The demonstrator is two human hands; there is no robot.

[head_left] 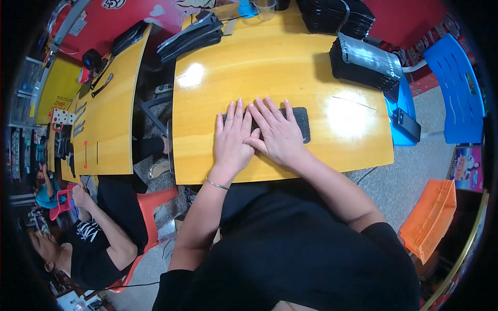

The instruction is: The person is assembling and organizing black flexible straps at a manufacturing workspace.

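— Both hands lie flat on the desk (207, 103): left hand (231, 139) and right hand (275, 133), grip released, palms pressing a flat black pouch (300, 123) near the front edge.

— Any risk?

— I'd say the glossy top could let it slide under pressure. Stacked black pouches (363, 62) sit at the far right corner, near overhanging. A pink box (469, 168) stands by the orange basket (430, 217).

Both hands flat on a black pad (301, 122) in the middle of the yellow table (270, 67), left hand (232, 140) and right hand (277, 135) side by side, thumbs touching. Black stacks (365, 62) sit at the far right, phone (406, 124) on a blue stool (402, 98).
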